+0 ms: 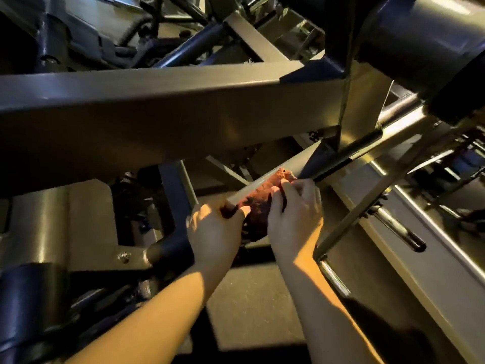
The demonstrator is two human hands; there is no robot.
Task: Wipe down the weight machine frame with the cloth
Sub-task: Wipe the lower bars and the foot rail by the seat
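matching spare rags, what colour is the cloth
Reddish-brown cloth, seen best in the head view.

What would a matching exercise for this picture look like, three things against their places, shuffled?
1. reddish-brown crumpled cloth
2. wide grey metal beam
3. small silver screw

A. lower left, on a grey metal plate
B. on the slanted grey bar, gripped by the left hand and right hand
C. across the picture, above the hands

Pairs: 1-B, 2-C, 3-A
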